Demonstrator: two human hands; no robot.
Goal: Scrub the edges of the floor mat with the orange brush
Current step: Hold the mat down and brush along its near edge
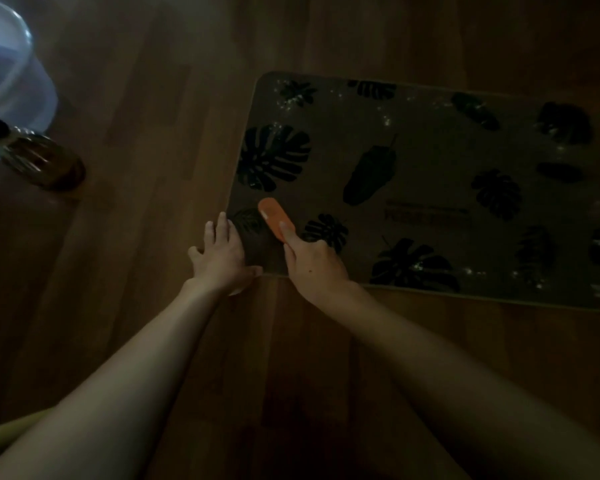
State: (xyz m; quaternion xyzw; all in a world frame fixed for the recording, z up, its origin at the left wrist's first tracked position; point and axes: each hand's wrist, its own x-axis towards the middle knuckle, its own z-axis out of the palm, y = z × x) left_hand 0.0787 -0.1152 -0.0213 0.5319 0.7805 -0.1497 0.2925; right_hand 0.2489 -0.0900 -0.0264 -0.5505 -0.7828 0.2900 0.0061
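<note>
Right hand fingers clamp orange plastic brush on leaf-print floor mat; left hand fingers spread flat beside, printed writing unreadable

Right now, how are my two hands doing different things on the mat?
The right hand grips the orange brush, forefinger laid along its back; the left hand holds nothing. The left lies flat, fingers spread, on the mat corner; the right is curled. Both rest at the mat's near left corner.

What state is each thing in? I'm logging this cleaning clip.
Floor mat: flat on the floor, foam specks on it.
Orange brush: on the mat's near left corner.
Right hand: grips the brush.
Left hand: flat, pressing the mat's corner.
Basin: upright on the floor.
</note>
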